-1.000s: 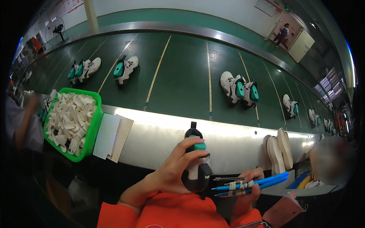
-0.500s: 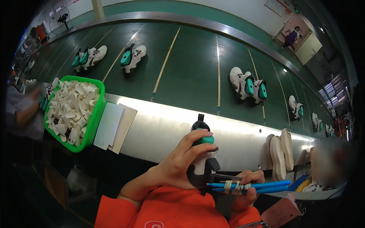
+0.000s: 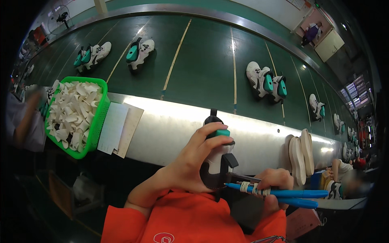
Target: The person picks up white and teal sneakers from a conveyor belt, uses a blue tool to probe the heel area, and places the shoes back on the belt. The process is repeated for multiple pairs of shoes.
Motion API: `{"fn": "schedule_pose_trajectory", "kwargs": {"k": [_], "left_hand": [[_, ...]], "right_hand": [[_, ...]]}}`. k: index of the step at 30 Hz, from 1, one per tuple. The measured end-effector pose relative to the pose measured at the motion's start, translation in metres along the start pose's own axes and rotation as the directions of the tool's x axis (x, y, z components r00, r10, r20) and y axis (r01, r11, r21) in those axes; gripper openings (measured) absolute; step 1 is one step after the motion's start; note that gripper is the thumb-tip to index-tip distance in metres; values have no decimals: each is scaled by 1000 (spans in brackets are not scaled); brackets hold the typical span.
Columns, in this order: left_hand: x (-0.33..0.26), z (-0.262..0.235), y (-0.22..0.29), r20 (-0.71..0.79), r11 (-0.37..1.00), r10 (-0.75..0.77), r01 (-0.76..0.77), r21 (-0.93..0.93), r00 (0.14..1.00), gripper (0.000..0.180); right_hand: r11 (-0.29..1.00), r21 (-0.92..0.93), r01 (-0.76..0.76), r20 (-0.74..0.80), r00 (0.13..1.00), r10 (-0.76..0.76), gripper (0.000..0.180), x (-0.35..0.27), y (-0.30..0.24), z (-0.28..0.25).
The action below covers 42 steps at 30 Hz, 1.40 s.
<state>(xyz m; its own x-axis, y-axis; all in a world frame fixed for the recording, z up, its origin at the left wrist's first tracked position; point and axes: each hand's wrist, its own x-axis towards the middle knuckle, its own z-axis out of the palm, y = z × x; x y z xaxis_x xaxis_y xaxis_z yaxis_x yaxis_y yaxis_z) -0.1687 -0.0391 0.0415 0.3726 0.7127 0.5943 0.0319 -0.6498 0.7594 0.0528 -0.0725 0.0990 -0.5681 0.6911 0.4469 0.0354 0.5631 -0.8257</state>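
Note:
My left hand [image 3: 184, 168] is closed around a white and black shoe [image 3: 214, 164] with a teal shoe last [image 3: 222, 133] showing at its collar. The shoe hangs in front of my body, heel loop up. In my right hand [image 3: 277, 180] are blue pens [image 3: 296, 194] bound together with pale bands [image 3: 253, 188]. A slim dark metal tool [image 3: 245, 177] also runs from this hand to the shoe's lower side; its exact kind is unclear. The pen tip sits close beside the shoe.
A green basket [image 3: 103, 117] holds many white scraps, with cards [image 3: 113, 129] beside it. Pale soles [image 3: 298, 160] lean on the metal edge [image 3: 251, 137]. Several shoes [image 3: 259, 81] stand on the green conveyor belt [image 3: 202, 65]. Other people are at both sides.
My right hand, with the pens and tool, has shifted slightly right. My left hand keeps its grip on the shoe. At the right, a person's arm has come into view.

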Motion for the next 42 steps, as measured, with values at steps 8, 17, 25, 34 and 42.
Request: {"fn": "schedule_pose_trajectory", "kwargs": {"k": [8, 17, 25, 34, 42], "left_hand": [[8, -9, -13, -53, 997, -31, 35, 62, 998, 85], [13, -14, -16, -34, 997, -49, 51, 52, 998, 90], [-76, 1, -41, 115, 941, 309, -321, 105, 944, 63], [-114, 14, -117, 369, 845, 301, -426, 325, 879, 50], [44, -29, -208, 215, 893, 75, -162, 421, 974, 74]], "right_hand": [[961, -267, 69, 91, 995, -46, 24, 32, -1, -1], [991, 110, 78, -435, 900, -23, 31, 13, 34, -8], [854, 507, -119, -720, 486, 495, 22, -61, 137, 10], [709, 695, -120, -695, 141, 705, 20, -116, 217, 33], [697, 704, -138, -653, 261, 711, 23, -96, 225, 37]]}}
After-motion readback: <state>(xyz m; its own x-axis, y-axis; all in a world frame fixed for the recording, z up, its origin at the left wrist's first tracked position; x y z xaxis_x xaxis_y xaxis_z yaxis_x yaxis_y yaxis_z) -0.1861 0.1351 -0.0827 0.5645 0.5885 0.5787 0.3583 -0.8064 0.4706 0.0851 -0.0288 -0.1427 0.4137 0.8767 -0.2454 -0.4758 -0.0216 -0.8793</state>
